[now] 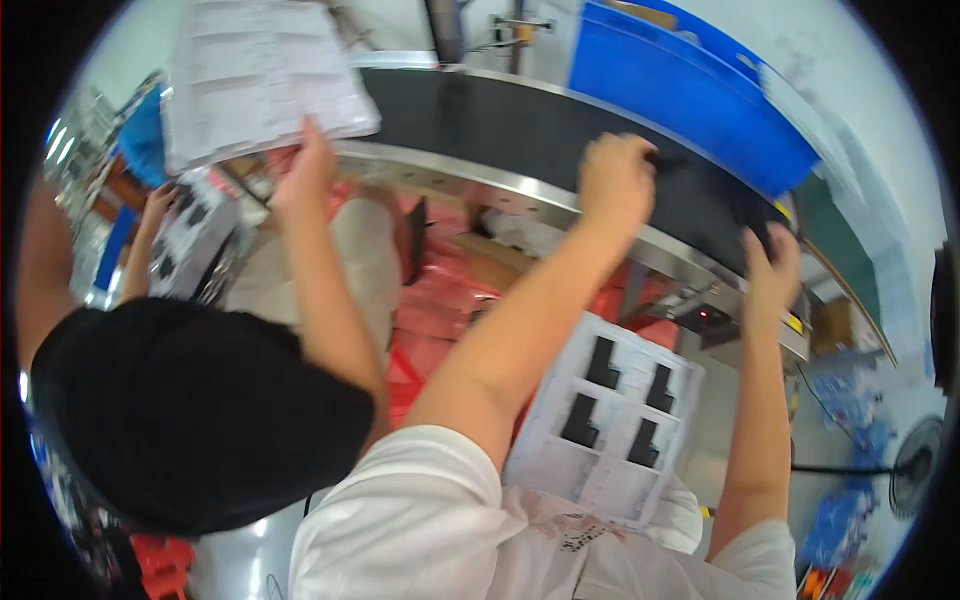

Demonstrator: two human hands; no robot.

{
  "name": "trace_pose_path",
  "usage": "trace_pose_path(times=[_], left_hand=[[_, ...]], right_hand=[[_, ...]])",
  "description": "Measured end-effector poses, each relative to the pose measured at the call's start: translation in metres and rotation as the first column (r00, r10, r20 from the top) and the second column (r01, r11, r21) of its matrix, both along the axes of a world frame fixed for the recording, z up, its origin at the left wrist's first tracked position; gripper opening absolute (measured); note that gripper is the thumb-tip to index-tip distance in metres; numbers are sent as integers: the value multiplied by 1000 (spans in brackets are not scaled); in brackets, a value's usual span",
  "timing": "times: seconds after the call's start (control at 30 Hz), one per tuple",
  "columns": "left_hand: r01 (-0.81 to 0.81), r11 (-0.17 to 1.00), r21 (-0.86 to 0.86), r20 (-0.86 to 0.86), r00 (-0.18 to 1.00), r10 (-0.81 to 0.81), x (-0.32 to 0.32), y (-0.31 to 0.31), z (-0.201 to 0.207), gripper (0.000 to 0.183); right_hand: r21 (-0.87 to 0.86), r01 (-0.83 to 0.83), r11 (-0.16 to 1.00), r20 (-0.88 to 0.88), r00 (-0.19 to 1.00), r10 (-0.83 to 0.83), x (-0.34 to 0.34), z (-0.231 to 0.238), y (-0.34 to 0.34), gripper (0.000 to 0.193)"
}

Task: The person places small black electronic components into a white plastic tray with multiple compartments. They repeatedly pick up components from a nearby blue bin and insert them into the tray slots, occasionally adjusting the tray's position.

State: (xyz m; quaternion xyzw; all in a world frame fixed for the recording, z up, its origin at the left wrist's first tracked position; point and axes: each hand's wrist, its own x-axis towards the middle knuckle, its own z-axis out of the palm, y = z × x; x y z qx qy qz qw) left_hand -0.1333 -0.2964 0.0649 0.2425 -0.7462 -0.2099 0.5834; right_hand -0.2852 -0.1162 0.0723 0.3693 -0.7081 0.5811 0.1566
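Note:
My left hand (617, 185) reaches over the black conveyor belt (500, 118), fingers curled round a small black piece (655, 160) that is blurred against the belt. Farther right, my right hand (775, 268) has thumb and fingers closed on another black piece (762, 238) above the belt's end; its shape is hard to make out. A white compartment tray (600, 425) rests tilted against my lap, between my forearms. Several flat black stepped parts (602, 362) lie in its upper compartments, while the lower ones show bare white.
A blue bin (690, 95) stands along the belt's far side. To my left, a co-worker (200, 410) holds stacked white trays (265, 85) over the belt's left part. Red plastic sheeting (440, 310) lies below. A control box with a red light (708, 316) is under the belt.

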Motion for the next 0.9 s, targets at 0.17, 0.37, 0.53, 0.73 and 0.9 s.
trace_pose_path(times=[0.17,0.37,0.53,0.73,0.9], left_hand=[[373,900,226,-158,926,-344,96,127,-7,25],[443,527,725,292,496,-818,190,197,-118,26],[361,715,599,507,519,-688,219,220,-153,27],[346,877,334,623,617,-481,219,236,-158,36],[300,925,233,692,617,-374,219,241,-156,43]], right_hand=[[269,-411,871,506,830,235,92,10,135,26],[558,-775,298,767,618,170,132,-73,216,33],[740,-424,522,397,902,170,177,-136,255,38],[654,-218,724,115,975,190,219,-156,276,36],[682,-111,723,-108,962,249,232,-175,293,26]])
